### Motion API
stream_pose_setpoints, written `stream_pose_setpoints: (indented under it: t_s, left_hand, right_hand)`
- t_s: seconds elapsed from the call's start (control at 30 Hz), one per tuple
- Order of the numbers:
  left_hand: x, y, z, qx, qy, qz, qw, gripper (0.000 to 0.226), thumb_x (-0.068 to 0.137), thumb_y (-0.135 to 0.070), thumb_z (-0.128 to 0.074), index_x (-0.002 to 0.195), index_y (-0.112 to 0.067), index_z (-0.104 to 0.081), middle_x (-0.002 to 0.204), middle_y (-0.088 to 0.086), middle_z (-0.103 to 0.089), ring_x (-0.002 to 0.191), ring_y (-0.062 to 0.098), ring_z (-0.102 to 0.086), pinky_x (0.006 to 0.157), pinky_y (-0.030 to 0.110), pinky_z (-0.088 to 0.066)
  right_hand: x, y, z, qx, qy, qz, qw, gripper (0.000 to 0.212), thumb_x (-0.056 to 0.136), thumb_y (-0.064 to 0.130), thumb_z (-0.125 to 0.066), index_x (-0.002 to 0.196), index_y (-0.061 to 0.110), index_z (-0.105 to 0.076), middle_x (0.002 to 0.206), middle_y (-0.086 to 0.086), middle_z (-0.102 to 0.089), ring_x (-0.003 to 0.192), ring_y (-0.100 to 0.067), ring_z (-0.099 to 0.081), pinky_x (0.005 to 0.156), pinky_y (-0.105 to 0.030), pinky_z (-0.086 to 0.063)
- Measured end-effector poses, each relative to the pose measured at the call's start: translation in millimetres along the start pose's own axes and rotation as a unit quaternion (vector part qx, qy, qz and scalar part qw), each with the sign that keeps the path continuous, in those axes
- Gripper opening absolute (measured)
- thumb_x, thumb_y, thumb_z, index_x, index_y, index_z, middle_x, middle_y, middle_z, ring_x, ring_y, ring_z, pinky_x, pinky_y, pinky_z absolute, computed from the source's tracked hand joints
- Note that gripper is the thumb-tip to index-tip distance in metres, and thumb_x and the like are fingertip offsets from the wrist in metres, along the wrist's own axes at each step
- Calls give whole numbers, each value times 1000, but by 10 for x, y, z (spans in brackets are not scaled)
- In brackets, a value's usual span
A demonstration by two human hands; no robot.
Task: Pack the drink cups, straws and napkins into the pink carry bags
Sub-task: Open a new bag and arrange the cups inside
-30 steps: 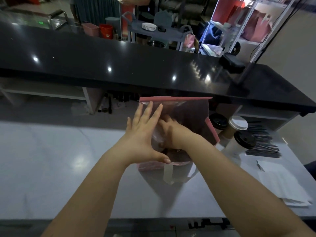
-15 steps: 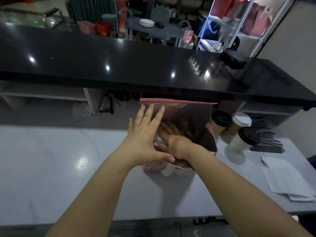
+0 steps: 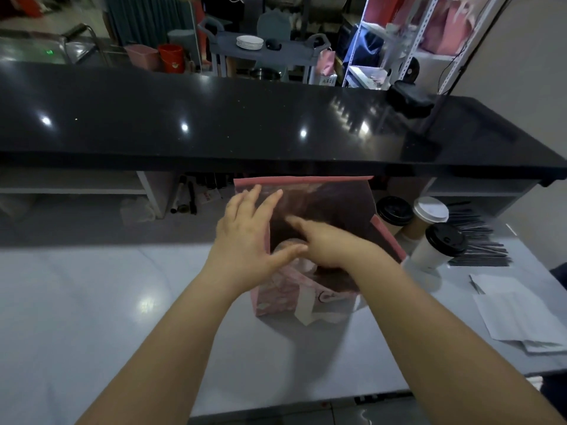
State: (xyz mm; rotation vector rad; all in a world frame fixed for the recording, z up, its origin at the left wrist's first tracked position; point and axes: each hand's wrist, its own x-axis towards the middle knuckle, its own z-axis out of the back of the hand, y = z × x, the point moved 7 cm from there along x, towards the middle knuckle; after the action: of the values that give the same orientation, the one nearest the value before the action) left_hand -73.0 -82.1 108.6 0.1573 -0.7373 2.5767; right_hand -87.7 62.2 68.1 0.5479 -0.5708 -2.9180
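I see the pink carry bag (image 3: 273, 298) standing upright on the grey tabletop (image 3: 122, 302), near the far edge and right of centre, with its mouth open toward the camera. A white handle (image 3: 306, 308) hangs down over the bag's near wall.

Left hand (image 3: 245, 240): pressed flat against the outside of the bag's left wall. Its fingers are straight and apart and point to the far edge, with the thumb stretched toward the right hand. It grips nothing.

Right hand (image 3: 326, 245): inside the bag's mouth, with the forearm crossing the near rim. The forefinger lies straight against the inner far wall. The fingers that show are extended, not curled. The rest are blurred.

A pale round shape sits low inside the bag, between the two hands. I cannot tell what it is.

Just right of the bag, near the far right corner, three cups stand close together:
- a brown cup with a black lid (image 3: 394, 210);
- a brown cup with a white lid (image 3: 431, 210);
- a white cup with a black lid (image 3: 445, 240).

The black straws (image 3: 474, 240) lie in a pile just beyond the cups. The white napkins (image 3: 518, 317) lie stacked at the right edge. A black counter (image 3: 276, 127) runs above the far edge.
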Motion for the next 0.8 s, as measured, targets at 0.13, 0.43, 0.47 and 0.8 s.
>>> stream_pose_setpoints:
  t_s: [0.13,0.43,0.47,0.8]
  left_hand:
    - [254,-195,218,27,-135,7,990,53,82,-49,-68,129,-27,-57,131,0,-51,125,25,-37,98,40,-33]
    - [775,-1392,-376,44,-33,-98,994,33,91,-40,-56,120,-26,-59,119,-2,-58,111,23,-51,90,41,-40]
    - [818,-1519,-482,44,-23,-103,993,33,91,-39,-56,120,-25,-59,118,-1,-58,111,25,-51,89,41,-40]
    - [1204,-2551,-1406,98,21,-85,991,34,92,-39,-51,122,-25,-56,117,-2,-58,112,24,-49,90,44,-34]
  right_hand:
    - [-457,-154,740,41,-189,19,981,73,88,42,-66,149,44,-25,153,13,-36,136,-12,-37,110,-36,-36]
    - [-1177,-1287,1094,32,-363,-58,929,41,85,23,-71,125,25,-63,121,8,-62,119,-16,-48,99,-29,-40]
    - [-1211,-1448,1087,29,-363,-75,928,41,85,21,-71,125,24,-63,122,7,-62,119,-15,-47,97,-26,-37]
    - [-1309,-2693,1007,-26,-288,-137,947,52,79,46,-72,125,28,-58,122,5,-59,119,-24,-48,100,-47,-40]
